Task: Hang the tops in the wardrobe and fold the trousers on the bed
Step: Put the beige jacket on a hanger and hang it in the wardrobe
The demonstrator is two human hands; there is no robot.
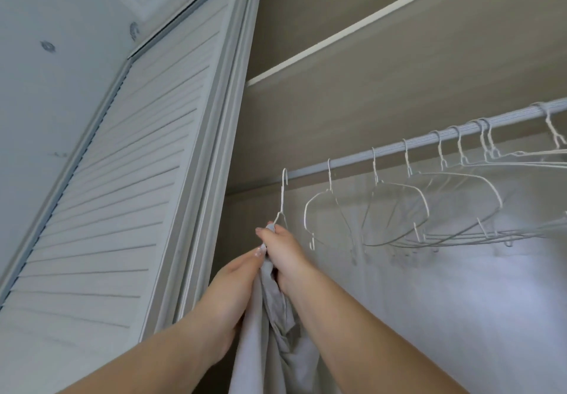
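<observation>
head view looks steeply up, close under the wardrobe rail (429,140).

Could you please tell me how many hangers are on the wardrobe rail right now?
At least 9: one holds the grey top at the left end; eight bare ones spread rightward along the rail; more may hide offscreen.

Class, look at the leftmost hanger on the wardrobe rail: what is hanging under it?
A pale grey garment hangs bunched below the hanger, gripped by the left hand and the right hand. The hands cover the hanger's shoulders.
</observation>
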